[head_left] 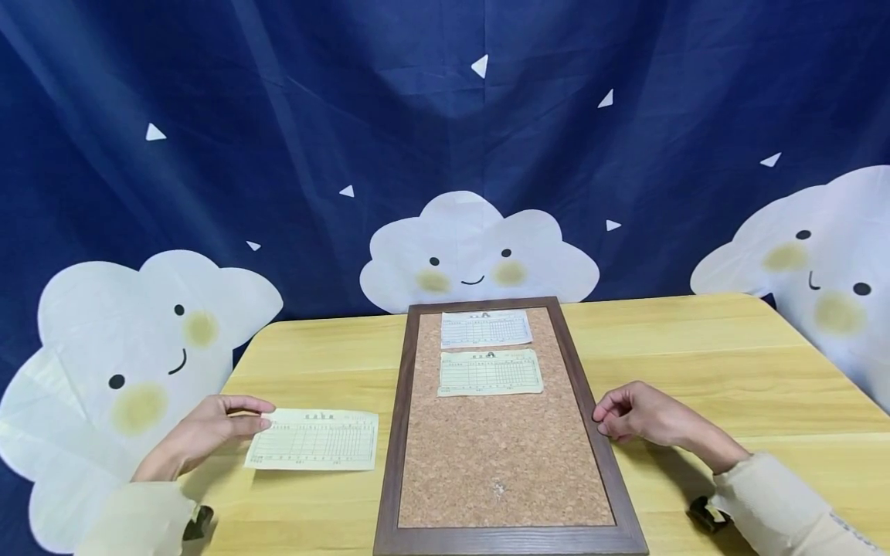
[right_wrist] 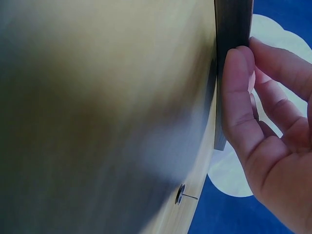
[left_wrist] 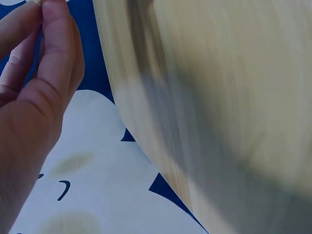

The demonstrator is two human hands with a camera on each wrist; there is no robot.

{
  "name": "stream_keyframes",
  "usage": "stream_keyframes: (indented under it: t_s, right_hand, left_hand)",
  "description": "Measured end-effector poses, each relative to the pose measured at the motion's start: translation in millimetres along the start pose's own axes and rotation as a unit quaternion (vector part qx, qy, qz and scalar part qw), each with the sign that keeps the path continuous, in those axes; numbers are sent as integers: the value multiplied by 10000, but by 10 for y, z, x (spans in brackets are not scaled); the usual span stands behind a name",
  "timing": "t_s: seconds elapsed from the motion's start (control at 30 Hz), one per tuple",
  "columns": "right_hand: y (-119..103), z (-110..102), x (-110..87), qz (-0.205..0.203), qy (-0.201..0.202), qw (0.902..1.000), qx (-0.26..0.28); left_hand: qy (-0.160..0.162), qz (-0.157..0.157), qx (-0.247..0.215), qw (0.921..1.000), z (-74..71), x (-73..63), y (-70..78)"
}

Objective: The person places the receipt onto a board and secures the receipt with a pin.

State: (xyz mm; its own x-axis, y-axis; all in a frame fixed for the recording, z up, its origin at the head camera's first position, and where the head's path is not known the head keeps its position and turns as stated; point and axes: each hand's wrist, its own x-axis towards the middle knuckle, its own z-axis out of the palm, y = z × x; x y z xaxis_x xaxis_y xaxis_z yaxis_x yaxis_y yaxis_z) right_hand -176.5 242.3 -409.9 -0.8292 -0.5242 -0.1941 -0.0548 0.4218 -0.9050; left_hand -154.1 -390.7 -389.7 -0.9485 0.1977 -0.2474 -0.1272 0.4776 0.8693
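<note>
My left hand (head_left: pixel 219 428) pinches the upper left corner of a pale yellow-green printed form (head_left: pixel 313 440), which hangs over the table left of the corkboard (head_left: pixel 504 455). In the left wrist view, the fingertips of that hand (left_wrist: pixel 41 73) run out of the top of the picture. At the board's right side, my right hand (head_left: pixel 643 413) holds the brown wooden frame's edge between thumb and fingers, as the right wrist view shows at the frame (right_wrist: pixel 234 24). A bluish form (head_left: pixel 485 330) and a yellow-green form (head_left: pixel 490 374) lie on the upper cork, each with a small dark spot at its top.
A tack (right_wrist: pixel 180 194) lies on its side on the wood-grain table (head_left: pixel 709 371), near the edge in the right wrist view. The cork has a small pale worn mark (head_left: pixel 497 488) low down. Behind the table hangs a blue curtain (head_left: pixel 313 100) with smiling clouds.
</note>
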Motion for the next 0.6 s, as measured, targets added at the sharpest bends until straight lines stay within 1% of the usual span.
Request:
stream_keyframes:
  t_s: [0.13, 0.27, 0.37, 0.47, 0.6]
  right_hand:
    - [5, -1, -4, 4, 7, 10000, 2]
    - [8, -2, -5, 17, 2, 10000, 20]
    - [9, -1, -3, 36, -5, 10000, 26]
    - [9, 1, -4, 42, -6, 10000, 11]
    - [1, 1, -3, 11, 6, 10000, -18]
  left_hand:
    - [78, 93, -137, 9998, -19, 0, 6]
    - [56, 196, -502, 9985, -36, 7, 15]
    - [54, 221, -609, 9979, -35, 11, 42]
    - [116, 173, -544, 9983, -23, 16, 78]
    - [333, 148, -237, 9991, 6, 32, 120]
